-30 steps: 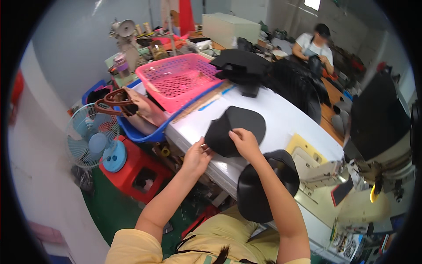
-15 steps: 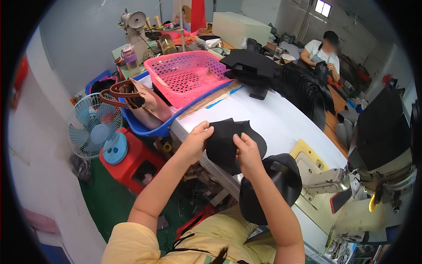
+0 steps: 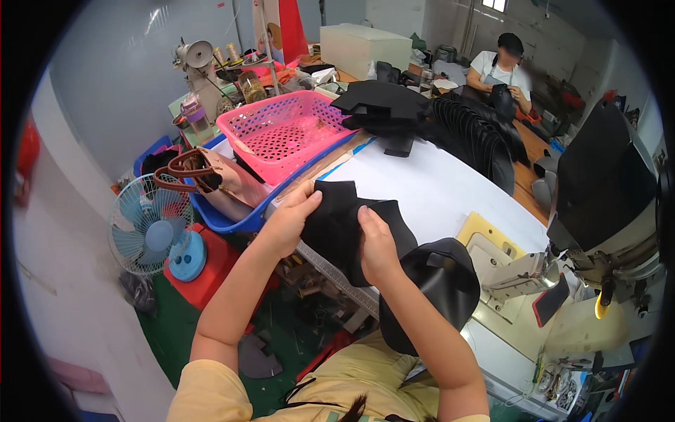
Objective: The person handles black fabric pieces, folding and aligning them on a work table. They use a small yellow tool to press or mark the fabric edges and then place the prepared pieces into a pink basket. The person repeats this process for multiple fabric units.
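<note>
Between my two hands is a cut black leather-like piece point(image 3: 333, 228), held up over the front edge of the white table point(image 3: 457, 184). My left hand point(image 3: 290, 219) pinches its left edge, thumb on top. My right hand point(image 3: 377, 246) grips it near the middle, thumb on the facing side and fingers hidden behind. A flap of the piece spreads out beyond my right thumb. Under my right forearm, a larger curved black piece point(image 3: 439, 288) hangs at the table edge, next to the sewing machine point(image 3: 520, 276).
A pink basket point(image 3: 278, 170) rests on a blue tub point(image 3: 223, 224) that also holds a handbag point(image 3: 235, 184). Stacked black pieces point(image 3: 474, 133) line the table's far side. A fan point(image 3: 156, 232) stands left by a red stool point(image 3: 211, 278). Across the table a person point(image 3: 503, 70) handles a black item.
Both hands have shifted slightly left with the black piece, which now shows its upper left part more squarely. The view has shifted a little; a dark cut piece now shows on the floor.
</note>
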`<action>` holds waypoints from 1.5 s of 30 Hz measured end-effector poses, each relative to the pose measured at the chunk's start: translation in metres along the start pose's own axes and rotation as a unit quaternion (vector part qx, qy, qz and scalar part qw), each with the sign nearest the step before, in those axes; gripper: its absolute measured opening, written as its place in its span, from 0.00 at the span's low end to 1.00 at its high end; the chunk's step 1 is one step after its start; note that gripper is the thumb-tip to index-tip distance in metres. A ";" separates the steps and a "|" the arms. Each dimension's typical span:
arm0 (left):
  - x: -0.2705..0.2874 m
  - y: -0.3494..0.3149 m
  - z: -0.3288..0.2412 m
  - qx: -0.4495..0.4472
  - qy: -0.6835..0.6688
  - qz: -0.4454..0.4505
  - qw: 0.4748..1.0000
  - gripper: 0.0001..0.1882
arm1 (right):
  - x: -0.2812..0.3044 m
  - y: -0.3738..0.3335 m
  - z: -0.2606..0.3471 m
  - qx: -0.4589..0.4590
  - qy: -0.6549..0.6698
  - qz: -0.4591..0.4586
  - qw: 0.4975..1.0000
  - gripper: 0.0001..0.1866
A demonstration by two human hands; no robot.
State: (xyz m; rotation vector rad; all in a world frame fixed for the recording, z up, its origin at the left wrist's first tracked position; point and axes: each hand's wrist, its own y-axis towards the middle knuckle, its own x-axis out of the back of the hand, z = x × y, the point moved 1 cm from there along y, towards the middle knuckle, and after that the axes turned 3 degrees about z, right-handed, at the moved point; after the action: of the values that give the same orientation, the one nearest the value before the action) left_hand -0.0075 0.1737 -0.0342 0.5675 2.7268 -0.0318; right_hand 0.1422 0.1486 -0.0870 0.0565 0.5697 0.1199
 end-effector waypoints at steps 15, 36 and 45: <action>-0.008 -0.033 0.015 -0.144 0.151 -0.091 0.974 0.08 | -0.045 -0.031 0.018 0.008 0.060 0.046 0.997 0.17; -0.057 -0.106 -0.006 -0.191 0.670 0.132 0.705 0.26 | -0.031 -0.114 0.076 0.199 -0.743 0.103 0.631 0.13; -0.075 -0.092 0.013 -0.372 0.549 0.027 0.748 0.10 | 0.000 -0.128 0.091 0.426 -0.609 0.001 0.669 0.29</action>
State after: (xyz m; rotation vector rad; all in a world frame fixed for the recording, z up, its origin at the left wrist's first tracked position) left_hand 0.0248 0.0591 -0.0247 0.4659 3.2755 1.8619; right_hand 0.2035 0.0195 -0.0216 0.9918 -0.7950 -0.2062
